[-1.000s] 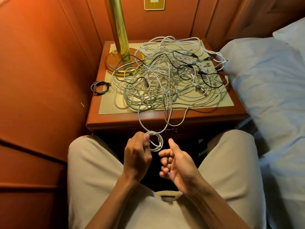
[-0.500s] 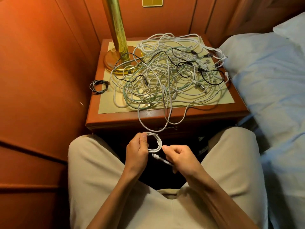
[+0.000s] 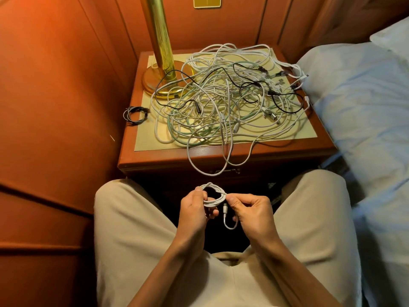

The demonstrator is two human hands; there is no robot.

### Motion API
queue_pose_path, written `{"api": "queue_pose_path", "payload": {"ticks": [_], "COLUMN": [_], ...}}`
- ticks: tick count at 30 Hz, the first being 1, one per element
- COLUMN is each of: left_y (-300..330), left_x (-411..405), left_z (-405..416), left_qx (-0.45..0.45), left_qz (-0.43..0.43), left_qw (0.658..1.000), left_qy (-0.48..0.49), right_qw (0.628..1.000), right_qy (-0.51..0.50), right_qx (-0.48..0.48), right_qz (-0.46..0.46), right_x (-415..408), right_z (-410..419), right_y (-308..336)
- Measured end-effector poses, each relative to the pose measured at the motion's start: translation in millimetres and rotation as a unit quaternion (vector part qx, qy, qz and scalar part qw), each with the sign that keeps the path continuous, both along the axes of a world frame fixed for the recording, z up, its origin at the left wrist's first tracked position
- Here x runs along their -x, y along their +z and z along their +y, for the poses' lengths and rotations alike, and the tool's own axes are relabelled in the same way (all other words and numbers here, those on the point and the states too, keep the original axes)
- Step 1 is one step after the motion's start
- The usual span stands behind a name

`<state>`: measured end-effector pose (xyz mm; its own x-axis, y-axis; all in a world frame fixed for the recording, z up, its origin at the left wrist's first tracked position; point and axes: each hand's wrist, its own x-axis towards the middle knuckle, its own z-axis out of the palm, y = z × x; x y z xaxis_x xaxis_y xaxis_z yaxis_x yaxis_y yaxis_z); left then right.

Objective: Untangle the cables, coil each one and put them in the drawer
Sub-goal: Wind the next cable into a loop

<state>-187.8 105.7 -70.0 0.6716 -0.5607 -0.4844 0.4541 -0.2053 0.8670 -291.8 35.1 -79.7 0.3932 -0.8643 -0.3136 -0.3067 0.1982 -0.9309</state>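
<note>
Both hands hold 1 small white cable coil (image 3: 214, 197) above the lap. The left hand (image 3: 194, 209) curls around its left side; the right hand (image 3: 252, 210) pinches its right edge, the plug end (image 3: 225, 206) dangling just below. Beyond the grip, the cable tangle (image 3: 230, 103) covers the nightstand (image 3: 155, 156), a coiled black cable (image 3: 135, 112) left of it.

Tangle (image 3: 223, 103) on bench (image 3: 155, 160): mostly white cables w/ pale green and black ones mixed in. Small coil (image 3: 135, 112) black; held coil (image 3: 213, 196) white. Bench reddish-brown wood w/ cream inlay, lamp (image 3: 159, 52) shiny brass, bed sheet (image 3: 358, 107) pale blue, trousers (image 3: 137, 229) beige.
</note>
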Motion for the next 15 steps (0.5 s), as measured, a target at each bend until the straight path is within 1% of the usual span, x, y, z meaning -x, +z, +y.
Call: {"api": "queue_pose_path", "payload": {"ticks": [1, 3, 7, 9, 12, 15], "left_y": [0.5, 1.7, 0.8, -2.2, -6.2, -6.8], "left_x": [2.0, 5.9, 6.7, 4.2, 2.3, 4.1], "left_z": [0.9, 2.2, 3.3, 3.0, 2.5, 2.5], "left_qx": [0.002, 0.003, -0.002, 0.004, 0.004, 0.011], "left_qz": [-0.007, -0.025, -0.067, -0.08, -0.109, -0.117], "left_qw": [1.0, 1.0, 0.998, 0.997, 0.994, 0.993], "left_qy": [0.0, -0.001, -0.002, -0.008, -0.023, -0.03], "right_qw": [1.0, 1.0, 0.995, 0.992, 0.993, 0.996], "right_qy": [0.0, -0.001, 0.021, 0.047, 0.086, 0.077], "right_qx": [-0.012, -0.01, 0.062, 0.075, 0.051, -0.001], "right_qz": [-0.01, 0.001, 0.081, 0.089, 0.071, 0.052], "right_x": [0.1, 0.7, 2.5, 2.2, 1.7, 2.3], "right_z": [0.8, 1.3, -0.7, -1.1, -2.7, -3.3], "right_y": [0.1, 1.0, 4.4, 5.2, 6.5, 9.8]}}
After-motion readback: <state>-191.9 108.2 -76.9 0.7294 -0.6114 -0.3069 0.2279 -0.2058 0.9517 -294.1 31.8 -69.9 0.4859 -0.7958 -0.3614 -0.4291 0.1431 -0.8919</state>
